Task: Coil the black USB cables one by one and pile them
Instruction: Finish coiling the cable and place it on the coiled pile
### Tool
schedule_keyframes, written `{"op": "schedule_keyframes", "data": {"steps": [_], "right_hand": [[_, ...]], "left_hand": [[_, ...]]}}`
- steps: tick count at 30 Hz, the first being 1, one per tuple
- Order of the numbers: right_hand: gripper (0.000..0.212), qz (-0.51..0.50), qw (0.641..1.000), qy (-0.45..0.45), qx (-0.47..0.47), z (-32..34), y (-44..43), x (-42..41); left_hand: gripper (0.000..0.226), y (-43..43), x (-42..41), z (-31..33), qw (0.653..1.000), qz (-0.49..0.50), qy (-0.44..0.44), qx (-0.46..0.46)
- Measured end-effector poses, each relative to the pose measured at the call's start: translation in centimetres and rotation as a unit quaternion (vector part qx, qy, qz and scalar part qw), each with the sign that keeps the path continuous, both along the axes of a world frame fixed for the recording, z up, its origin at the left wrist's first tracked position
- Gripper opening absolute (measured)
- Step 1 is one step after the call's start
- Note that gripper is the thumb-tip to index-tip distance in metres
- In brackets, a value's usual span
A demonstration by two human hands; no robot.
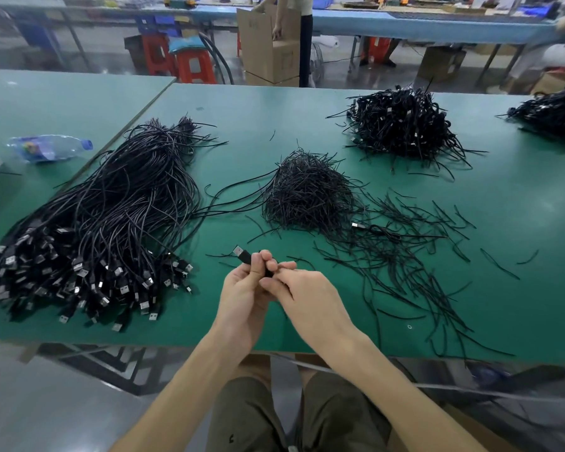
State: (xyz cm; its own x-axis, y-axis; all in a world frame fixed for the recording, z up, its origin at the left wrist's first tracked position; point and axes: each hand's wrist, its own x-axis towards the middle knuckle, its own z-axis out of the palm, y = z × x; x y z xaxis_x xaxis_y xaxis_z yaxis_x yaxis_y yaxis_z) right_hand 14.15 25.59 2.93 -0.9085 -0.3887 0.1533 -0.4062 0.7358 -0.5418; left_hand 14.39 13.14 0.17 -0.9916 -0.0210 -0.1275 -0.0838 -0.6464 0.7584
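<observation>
Head view: left hand (242, 288) and right hand (302, 296) pinch one USB cable (243, 255) above table (519, 256). Coiled pile (402, 125) sizeable; uncoiled bundle (111, 223) large. Judged under halfway.

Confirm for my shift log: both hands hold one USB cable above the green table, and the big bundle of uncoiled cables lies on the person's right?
No. The head view shows the bundle of uncoiled cables on the person's left, not right. Otherwise correct: the left hand and right hand hold one USB cable above the green table.
</observation>
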Motion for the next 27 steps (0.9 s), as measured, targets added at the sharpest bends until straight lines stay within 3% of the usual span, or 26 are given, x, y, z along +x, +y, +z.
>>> {"op": "schedule_keyframes", "data": {"steps": [4,7,10,14,19,23,27], "right_hand": [[0.047,-0.072,0.994,-0.079,0.008,-0.7,0.7,-0.7],[0.041,-0.031,0.978,-0.177,-0.104,-1.5,1.3,-1.3],[0.052,0.035,0.943,-0.235,-0.233,-2.1,1.0,-1.6],[0.038,0.04,0.924,-0.219,-0.311,-2.2,0.9,-2.0],[0.019,0.02,0.938,-0.176,-0.298,-2.5,1.5,-1.6],[0.02,0.001,0.936,-0.137,-0.325,-2.6,1.0,-0.8],[0.031,0.017,0.934,-0.115,-0.337,-2.4,1.0,-0.7]], "left_hand": [[0.02,-0.9,-0.3,-0.5,1.0,0.026,-0.017,-0.003],[0.021,-1.5,-0.1,-0.4,1.0,-0.014,-0.01,-0.005],[0.028,-1.3,0.1,-0.3,0.997,-0.069,0.003,-0.026],[0.033,-1.5,0.1,0.1,0.988,-0.14,0.02,-0.059],[0.027,-2.3,-0.1,0.6,0.979,-0.191,0.012,-0.07],[0.035,-0.8,0.6,0.9,0.962,-0.088,0.077,-0.247],[0.032,-0.7,1.4,1.6,0.949,-0.048,0.133,-0.281]]}}
